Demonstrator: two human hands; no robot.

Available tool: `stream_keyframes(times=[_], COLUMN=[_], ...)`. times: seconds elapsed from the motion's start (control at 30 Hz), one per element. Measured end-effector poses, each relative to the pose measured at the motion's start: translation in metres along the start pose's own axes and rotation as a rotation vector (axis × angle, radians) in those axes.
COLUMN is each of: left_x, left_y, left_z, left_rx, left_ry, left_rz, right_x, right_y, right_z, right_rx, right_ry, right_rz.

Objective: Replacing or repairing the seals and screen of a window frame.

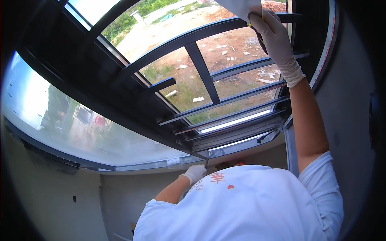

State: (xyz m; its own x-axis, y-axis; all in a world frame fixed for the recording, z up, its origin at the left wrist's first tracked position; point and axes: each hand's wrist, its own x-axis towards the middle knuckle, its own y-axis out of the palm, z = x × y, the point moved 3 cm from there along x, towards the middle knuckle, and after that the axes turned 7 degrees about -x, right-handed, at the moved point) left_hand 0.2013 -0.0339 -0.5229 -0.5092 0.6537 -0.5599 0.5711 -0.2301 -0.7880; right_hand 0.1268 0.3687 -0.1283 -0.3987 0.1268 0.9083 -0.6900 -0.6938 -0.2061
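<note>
big dark window frame (132,100) fills the view, its bars fanning out over bare dirt ground (241,52) outside, frosted pane (80,120) to the left. white shirt (249,205) low in view. the frame's long axis runs lower left to upper right, lying above and ahead of both hands. right hand (273,38), gloved, reaches high to the upper right bar, fingers curled shut around a dark handle with a yellow-green bit, exact tool unclear. left hand (195,173), gloved, sits low at the bottom sill, closed on a thin dark tool (208,160) whose tip touches the frame's lower corner; left is the nearer hand to that corner.
</note>
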Motion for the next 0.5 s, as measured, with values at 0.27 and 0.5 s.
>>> stream_keyframes(times=[0.27,0.5], left_x=[-0.033,-0.017], left_y=[-0.036,-0.19], left_z=[-0.021,-0.084], left_rx=[-0.403,-0.455], left_ry=[-0.088,0.328], left_rz=[-0.624,-1.087], right_x=[-0.004,-0.005], right_y=[0.0,-0.001], right_z=[-0.002,-0.002], right_rx=[0.001,0.091], right_ry=[0.046,0.139], right_rz=[-0.025,-0.037])
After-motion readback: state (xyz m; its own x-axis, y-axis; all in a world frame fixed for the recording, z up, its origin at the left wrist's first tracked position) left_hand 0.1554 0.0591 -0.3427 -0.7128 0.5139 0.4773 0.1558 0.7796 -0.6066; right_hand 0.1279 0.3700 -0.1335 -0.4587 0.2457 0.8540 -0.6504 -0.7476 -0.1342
